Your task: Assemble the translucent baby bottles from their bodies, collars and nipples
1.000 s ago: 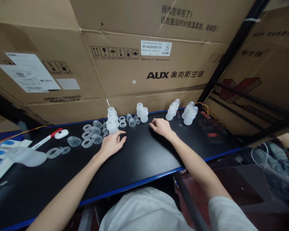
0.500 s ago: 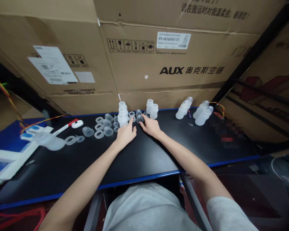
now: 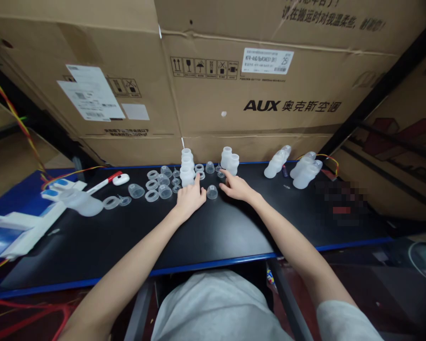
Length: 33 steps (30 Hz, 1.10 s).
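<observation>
My left hand (image 3: pixel 190 201) is open, its index finger stretched to a clear ring (image 3: pixel 201 175) and its thumb apart. Just left of it runs a row of white baby bottles (image 3: pixel 187 173) without caps. My right hand (image 3: pixel 238 188) is open, index finger and thumb spread, the index fingertip by a small clear bottle nipple (image 3: pixel 220 174). Between the hands stands a clear dome cap (image 3: pixel 212 192), touched by neither. Another dome cap (image 3: pixel 209 167) is farther back. Behind my right fingers are two uncapped bottles (image 3: pixel 233 164).
Rings (image 3: pixel 152 195), dome caps (image 3: pixel 165 191) and nipples lie in rows at the left. A bottle (image 3: pixel 81 202) lies on its side by a white stand. Capped bottles (image 3: pixel 306 173) stand at the right. A large cardboard box (image 3: pixel 213 123) walls off the table's back.
The nearer dome cap has come toward me and out of my right fingers. My right hand has shifted right, to the nipples. The view has turned slightly.
</observation>
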Tool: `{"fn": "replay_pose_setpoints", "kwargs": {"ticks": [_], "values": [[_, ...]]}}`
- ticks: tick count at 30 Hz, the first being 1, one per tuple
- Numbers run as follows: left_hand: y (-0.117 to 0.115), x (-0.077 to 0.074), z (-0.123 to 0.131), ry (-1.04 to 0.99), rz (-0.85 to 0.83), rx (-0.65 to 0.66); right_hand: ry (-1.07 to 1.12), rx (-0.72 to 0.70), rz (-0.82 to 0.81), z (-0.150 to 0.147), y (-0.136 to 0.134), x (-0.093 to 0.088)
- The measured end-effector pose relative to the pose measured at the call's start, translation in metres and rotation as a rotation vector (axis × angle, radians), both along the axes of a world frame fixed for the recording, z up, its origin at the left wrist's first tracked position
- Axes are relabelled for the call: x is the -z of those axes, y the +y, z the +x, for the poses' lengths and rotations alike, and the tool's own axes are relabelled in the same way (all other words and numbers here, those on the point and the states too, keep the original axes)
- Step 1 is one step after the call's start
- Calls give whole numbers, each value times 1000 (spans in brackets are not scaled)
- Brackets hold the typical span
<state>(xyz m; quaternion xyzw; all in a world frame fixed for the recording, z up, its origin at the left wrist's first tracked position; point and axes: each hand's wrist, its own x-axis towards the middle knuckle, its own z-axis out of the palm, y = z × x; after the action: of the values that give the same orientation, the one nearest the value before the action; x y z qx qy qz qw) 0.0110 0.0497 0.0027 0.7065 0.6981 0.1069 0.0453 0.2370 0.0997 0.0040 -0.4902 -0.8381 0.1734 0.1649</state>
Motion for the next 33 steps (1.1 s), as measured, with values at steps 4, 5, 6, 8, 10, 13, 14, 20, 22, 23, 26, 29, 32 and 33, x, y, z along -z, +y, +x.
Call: {"fn": "replay_pose_setpoints", "kwargs": {"ticks": [4, 5, 6, 8, 10, 13, 14, 20, 22, 23, 26, 29, 32, 33], "values": [[-1, 1, -1, -4, 9, 26, -53, 195, 74, -10, 11, 7], [-2, 2, -2, -12, 15, 36, -40, 220, 87, -13, 14, 9], [-3, 3, -4, -22, 19, 47, -10, 241, 100, -14, 16, 11], [-6, 4, -7, -45, 21, 67, 79, 261, 125, -16, 21, 15], [-8, 6, -9, -72, 28, 82, 157, 259, 148, -16, 24, 18], [-12, 6, -10, -99, 43, 100, 277, 217, 170, -12, 25, 22], [-13, 6, -10, -98, 44, 104, 348, 190, 172, -11, 24, 22], [-17, -1, -14, -120, 8, 131, 554, 30, 128, 3, 13, 16], [-19, -2, -16, -135, 5, 156, 467, -8, 79, 10, 12, 12], [-20, -2, -17, -139, 7, 175, 402, -27, 44, 13, 12, 9], [-23, -1, -19, -155, 28, 240, 227, -59, -53, 21, 12, -1], [-24, 1, -19, -172, 54, 296, 155, -79, -105, 28, 10, -16], [-25, 2, -20, -178, 57, 366, 96, -128, -159, 34, 4, -32], [-25, 1, -21, -175, 51, 390, 72, -137, -171, 36, 2, -37]]}}
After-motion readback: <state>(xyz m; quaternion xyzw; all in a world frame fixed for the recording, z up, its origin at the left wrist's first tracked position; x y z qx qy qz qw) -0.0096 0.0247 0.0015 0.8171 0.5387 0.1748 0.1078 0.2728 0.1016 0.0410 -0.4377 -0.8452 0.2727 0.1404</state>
